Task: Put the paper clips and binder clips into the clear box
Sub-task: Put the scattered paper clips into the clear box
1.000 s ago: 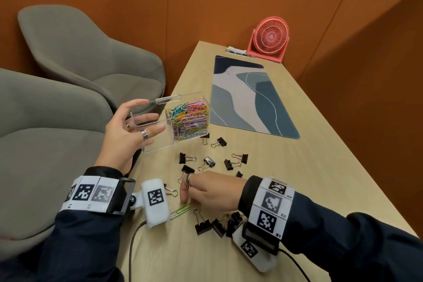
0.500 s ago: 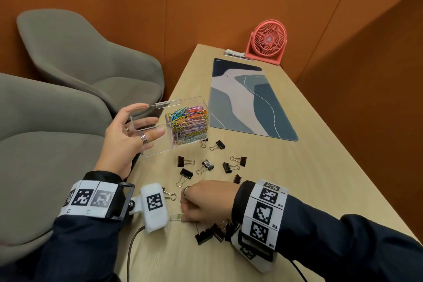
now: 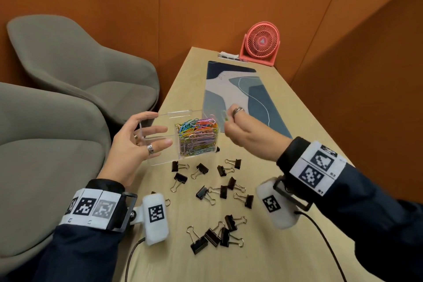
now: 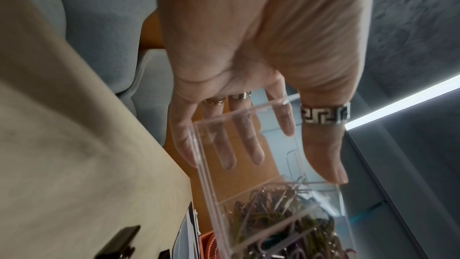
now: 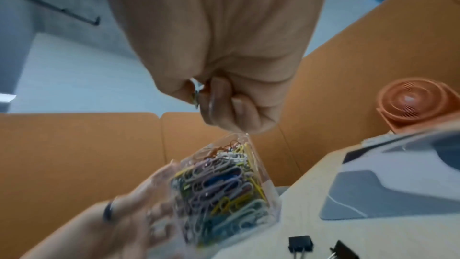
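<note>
The left hand (image 3: 135, 146) holds the clear box (image 3: 183, 137), fingers wrapped around its empty end. Above the box, the right hand (image 3: 242, 130) pinches a green paper clip (image 3: 223, 115); binder clips (image 3: 219, 192) lie on the counter (image 3: 263, 258) below.

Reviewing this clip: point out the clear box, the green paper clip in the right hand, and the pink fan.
clear box (image 3: 160, 155), head view, empty left compartment's front wall.
green paper clip (image 3: 223, 116), head view, its end above the fingers.
right hand (image 3: 246, 130), head view, back of hand.
pink fan (image 3: 262, 41), head view, grille centre.
</note>
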`<control>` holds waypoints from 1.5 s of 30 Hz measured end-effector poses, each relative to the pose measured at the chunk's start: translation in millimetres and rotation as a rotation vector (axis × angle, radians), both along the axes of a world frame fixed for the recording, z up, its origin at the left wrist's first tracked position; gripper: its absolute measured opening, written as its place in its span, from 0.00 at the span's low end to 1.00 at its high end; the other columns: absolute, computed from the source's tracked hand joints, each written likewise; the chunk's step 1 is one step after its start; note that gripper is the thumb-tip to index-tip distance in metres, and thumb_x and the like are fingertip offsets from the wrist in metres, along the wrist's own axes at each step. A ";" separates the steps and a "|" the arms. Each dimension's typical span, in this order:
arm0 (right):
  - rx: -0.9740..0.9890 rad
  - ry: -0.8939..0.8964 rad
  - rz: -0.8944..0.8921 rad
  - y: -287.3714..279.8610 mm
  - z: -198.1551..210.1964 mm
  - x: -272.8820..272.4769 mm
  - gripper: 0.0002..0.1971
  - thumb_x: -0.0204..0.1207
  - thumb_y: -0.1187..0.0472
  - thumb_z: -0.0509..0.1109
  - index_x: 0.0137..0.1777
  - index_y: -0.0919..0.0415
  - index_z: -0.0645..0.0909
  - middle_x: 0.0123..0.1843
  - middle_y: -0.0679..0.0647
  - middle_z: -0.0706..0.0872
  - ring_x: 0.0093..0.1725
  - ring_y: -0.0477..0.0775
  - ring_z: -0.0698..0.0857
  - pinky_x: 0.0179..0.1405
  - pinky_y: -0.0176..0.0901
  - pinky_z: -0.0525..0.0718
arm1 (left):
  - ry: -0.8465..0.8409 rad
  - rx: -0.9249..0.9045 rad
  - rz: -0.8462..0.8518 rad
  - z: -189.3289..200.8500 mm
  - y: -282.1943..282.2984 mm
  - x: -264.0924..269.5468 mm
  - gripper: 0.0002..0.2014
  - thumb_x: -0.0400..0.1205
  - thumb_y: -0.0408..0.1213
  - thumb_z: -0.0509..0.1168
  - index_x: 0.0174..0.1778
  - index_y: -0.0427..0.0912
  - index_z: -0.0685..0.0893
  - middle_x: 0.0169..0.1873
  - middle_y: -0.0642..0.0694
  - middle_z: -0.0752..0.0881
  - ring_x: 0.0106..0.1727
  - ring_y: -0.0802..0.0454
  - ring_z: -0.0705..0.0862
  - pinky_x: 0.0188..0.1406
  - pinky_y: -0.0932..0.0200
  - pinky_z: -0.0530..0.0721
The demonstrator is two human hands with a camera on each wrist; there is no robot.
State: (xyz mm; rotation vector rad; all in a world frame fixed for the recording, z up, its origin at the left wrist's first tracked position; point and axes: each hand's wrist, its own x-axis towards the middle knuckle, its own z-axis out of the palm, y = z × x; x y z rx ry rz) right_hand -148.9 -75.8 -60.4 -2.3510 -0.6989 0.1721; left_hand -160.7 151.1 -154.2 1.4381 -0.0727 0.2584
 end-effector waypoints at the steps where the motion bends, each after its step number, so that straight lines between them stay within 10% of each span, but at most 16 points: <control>1: 0.075 0.049 -0.035 -0.7 2.0 3.5 0.06 0.85 0.67 0.48 0.45 0.62 0.60 0.32 0.57 0.64 0.29 0.50 0.61 0.26 0.38 0.63 | 0.001 0.005 -0.011 -0.1 -1.3 -0.2 0.32 0.50 0.48 0.80 0.51 0.66 0.83 0.50 0.48 0.91 0.50 0.51 0.89 0.48 0.48 0.87; 7: 0.517 0.383 -0.214 -6.9 -4.7 15.8 0.09 0.80 0.69 0.47 0.39 0.57 0.56 0.30 0.51 0.66 0.23 0.46 0.61 0.27 0.40 0.59 | -0.016 0.006 -0.053 -0.6 -7.1 -0.7 0.32 0.50 0.48 0.80 0.52 0.64 0.82 0.49 0.48 0.91 0.47 0.54 0.90 0.48 0.48 0.86; 13: 0.530 0.424 -0.241 -14.0 -6.1 21.9 0.08 0.81 0.67 0.47 0.40 0.57 0.58 0.33 0.52 0.71 0.24 0.46 0.62 0.26 0.38 0.63 | -0.021 0.004 -0.072 -1.0 -7.5 0.0 0.32 0.50 0.48 0.80 0.52 0.65 0.83 0.49 0.49 0.91 0.47 0.54 0.90 0.49 0.47 0.86; 23: -0.135 -0.184 -0.011 11.0 2.9 17.9 0.04 0.84 0.57 0.58 0.48 0.56 0.68 0.28 0.43 0.74 0.29 0.41 0.74 0.31 0.29 0.70 | -0.028 0.014 -0.108 -1.0 -9.4 0.2 0.39 0.42 0.60 0.84 0.53 0.65 0.83 0.50 0.49 0.91 0.48 0.52 0.90 0.45 0.52 0.86; 31: -0.522 -0.374 0.043 42.3 6.4 20.0 0.08 0.85 0.57 0.54 0.57 0.60 0.68 0.42 0.58 0.80 0.39 0.62 0.79 0.40 0.51 0.78 | -0.038 0.008 -0.135 -2.0 -11.6 -0.7 0.37 0.46 0.51 0.85 0.53 0.61 0.83 0.48 0.48 0.91 0.46 0.52 0.90 0.44 0.57 0.89; 36: -0.531 -0.314 0.066 45.1 6.9 20.1 0.07 0.85 0.63 0.50 0.60 0.62 0.63 0.44 0.63 0.83 0.41 0.65 0.81 0.43 0.56 0.80 | -0.052 0.015 -0.139 -2.5 -14.5 0.1 0.32 0.57 0.34 0.83 0.55 0.55 0.81 0.47 0.47 0.91 0.46 0.52 0.90 0.46 0.53 0.88; 40: -0.473 -0.353 0.052 41.3 3.6 22.2 0.09 0.85 0.58 0.53 0.61 0.61 0.64 0.45 0.60 0.84 0.42 0.63 0.83 0.43 0.53 0.81 | -0.051 -0.006 -0.157 -1.2 -12.8 -0.9 0.37 0.45 0.55 0.85 0.52 0.62 0.84 0.49 0.47 0.91 0.46 0.52 0.90 0.42 0.58 0.89; 45: -0.288 -0.434 0.041 35.9 -2.9 30.1 0.08 0.79 0.54 0.66 0.53 0.56 0.77 0.28 0.43 0.69 0.30 0.43 0.71 0.36 0.43 0.70 | -0.057 -0.002 -0.158 -1.6 -12.4 0.1 0.38 0.43 0.59 0.84 0.51 0.65 0.84 0.49 0.47 0.91 0.48 0.50 0.90 0.41 0.57 0.89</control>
